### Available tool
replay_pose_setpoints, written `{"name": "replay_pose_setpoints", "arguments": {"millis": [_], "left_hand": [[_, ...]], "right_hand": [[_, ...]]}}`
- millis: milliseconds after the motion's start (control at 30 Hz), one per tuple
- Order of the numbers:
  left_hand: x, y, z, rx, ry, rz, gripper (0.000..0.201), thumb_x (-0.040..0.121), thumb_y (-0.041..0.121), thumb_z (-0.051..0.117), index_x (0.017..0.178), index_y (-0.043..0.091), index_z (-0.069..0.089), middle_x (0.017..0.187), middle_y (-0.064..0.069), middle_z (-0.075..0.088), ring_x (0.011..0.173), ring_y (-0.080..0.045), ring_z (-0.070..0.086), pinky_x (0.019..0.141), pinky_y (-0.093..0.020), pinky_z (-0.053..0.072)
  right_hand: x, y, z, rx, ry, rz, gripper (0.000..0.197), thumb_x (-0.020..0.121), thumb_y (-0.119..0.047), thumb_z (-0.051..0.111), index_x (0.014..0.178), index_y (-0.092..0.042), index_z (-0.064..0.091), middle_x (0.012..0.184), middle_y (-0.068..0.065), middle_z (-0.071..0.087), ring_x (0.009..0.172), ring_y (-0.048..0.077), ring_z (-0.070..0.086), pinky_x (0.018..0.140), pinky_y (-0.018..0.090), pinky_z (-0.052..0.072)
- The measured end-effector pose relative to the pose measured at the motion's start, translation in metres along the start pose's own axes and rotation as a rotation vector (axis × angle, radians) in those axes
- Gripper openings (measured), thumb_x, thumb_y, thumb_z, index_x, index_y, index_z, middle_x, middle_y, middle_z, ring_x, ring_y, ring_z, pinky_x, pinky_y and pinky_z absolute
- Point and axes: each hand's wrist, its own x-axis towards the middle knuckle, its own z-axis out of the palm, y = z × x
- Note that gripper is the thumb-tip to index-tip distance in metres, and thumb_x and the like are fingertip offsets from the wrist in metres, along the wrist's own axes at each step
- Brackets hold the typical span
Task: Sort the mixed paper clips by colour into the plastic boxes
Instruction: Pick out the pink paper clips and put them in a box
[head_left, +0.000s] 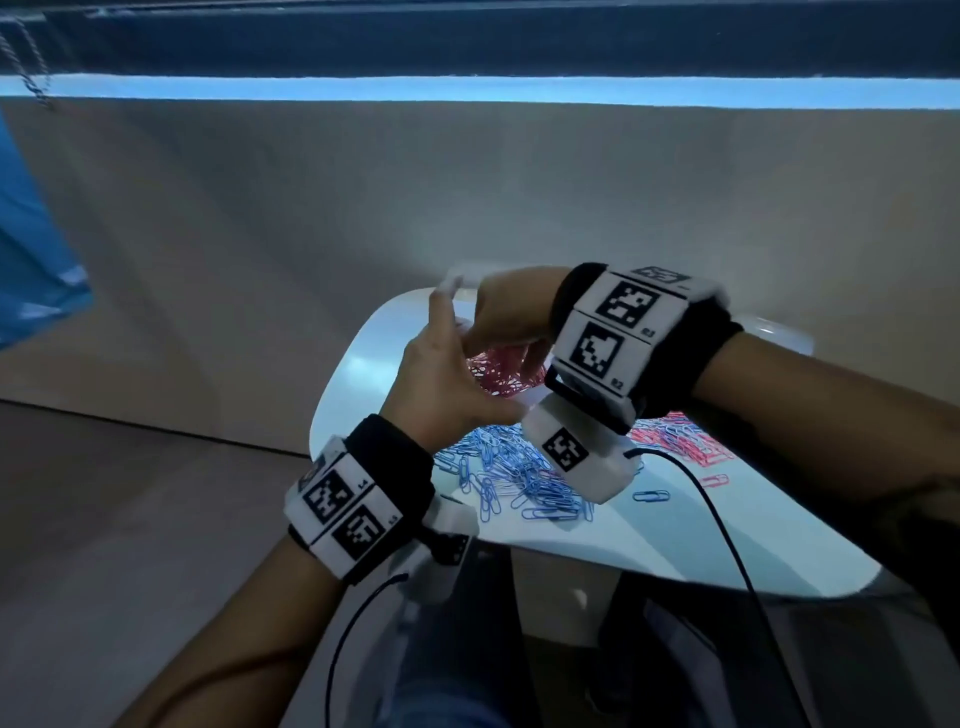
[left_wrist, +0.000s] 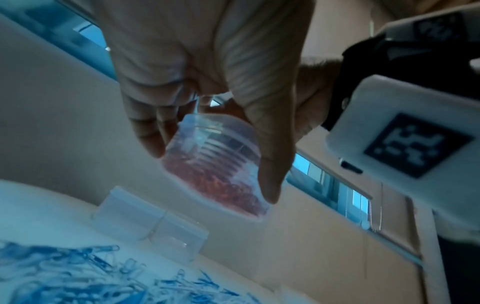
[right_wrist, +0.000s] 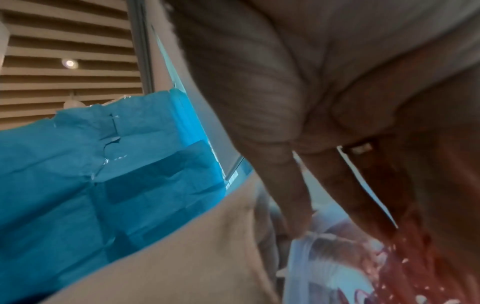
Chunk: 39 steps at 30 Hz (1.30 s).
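Fig.: box held off the table w/ both hands, head + wrist views.

My left hand (head_left: 447, 374) cups the clear plastic box (left_wrist: 215, 164) from the near-left side; in the left-wrist view my left fingers (left_wrist: 148, 127) curl down its wall on one side and the thumb runs down the other, so the grip is closed around the box. The box holds red clips (head_left: 493, 371), massed at its lower end; it is tilted, not upright. My right hand (head_left: 506, 312) sits over the far-right side of the box, directly across from the left. In the right-wrist view my right fingers (right_wrist: 296, 205) reach down to the box rim; whether they pinch the rim or a lid I cannot tell (blur).

Key relation: box lies betw. the two hands, mouth toward the right fingers, base toward the left palm. Right hand is nearer the opening, so I judge any closing or loading falls to it.

Below, on the white table (head_left: 363, 343): blue clips (head_left: 509, 475) in a heap nearest the left wrist, a red heap (head_left: 680, 436) under the right forearm. Two empty clear boxes (left_wrist: 148, 222) stand touching, just beyond the blue heap.
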Motion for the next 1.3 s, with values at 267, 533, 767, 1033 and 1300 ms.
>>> {"name": "replay_pose_setpoints", "arguments": {"millis": [267, 533, 767, 1033, 1300], "left_hand": [[-0.008, -0.007, 0.004, -0.111, 0.063, -0.043, 0.118, 0.040, 0.030, 0.085, 0.140, 0.026, 0.022, 0.109, 0.000, 0.053, 0.106, -0.008, 0.054, 0.086, -0.020, 0.044], [0.019, -0.038, -0.019, -0.023, 0.064, -0.212, 0.134, 0.020, 0.056, 0.070, 0.141, 0.016, 0.026, 0.105, -0.004, 0.049, 0.096, -0.016, 0.052, 0.089, -0.026, 0.044], [0.055, -0.072, -0.022, 0.132, 0.087, -0.387, 0.110, 0.054, 0.022, 0.089, 0.143, 0.013, 0.025, 0.131, -0.017, 0.048, 0.119, -0.027, 0.049, 0.102, -0.039, 0.040], [0.061, -0.077, -0.021, 0.287, -0.054, -0.470, 0.116, 0.057, 0.030, 0.088, 0.146, 0.012, 0.016, 0.144, -0.017, 0.037, 0.134, -0.029, 0.035, 0.110, -0.044, 0.030], [0.025, -0.012, 0.002, 0.467, -0.026, 0.037, 0.056, 0.070, 0.031, 0.079, 0.117, 0.011, 0.057, 0.114, -0.011, 0.052, 0.108, -0.027, 0.048, 0.094, -0.034, 0.037]], "right_hand": [[-0.014, 0.020, -0.008, 0.237, 0.346, -0.096, 0.016, 0.085, -0.004, 0.056, 0.094, 0.005, 0.066, 0.077, 0.016, 0.065, 0.070, 0.025, 0.064, 0.060, 0.029, 0.053], [-0.049, 0.117, -0.001, 0.537, 0.538, 0.182, 0.023, 0.087, -0.017, 0.061, 0.066, -0.019, 0.052, 0.065, 0.001, 0.055, 0.052, 0.004, 0.050, 0.046, 0.016, 0.037], [-0.073, 0.161, 0.019, 0.576, 0.470, 0.266, 0.020, 0.088, -0.013, 0.060, 0.070, -0.017, 0.053, 0.067, 0.001, 0.055, 0.056, 0.008, 0.047, 0.044, 0.015, 0.034], [-0.066, 0.158, 0.040, 0.226, 0.260, 0.260, 0.003, 0.082, -0.010, 0.066, 0.082, -0.013, 0.066, 0.065, 0.001, 0.057, 0.059, 0.013, 0.050, 0.045, 0.012, 0.039], [-0.022, 0.131, 0.082, -0.150, 0.081, 0.157, 0.029, 0.074, -0.027, 0.075, 0.093, -0.013, 0.059, 0.092, 0.002, 0.060, 0.086, 0.020, 0.053, 0.067, 0.025, 0.037]]}}
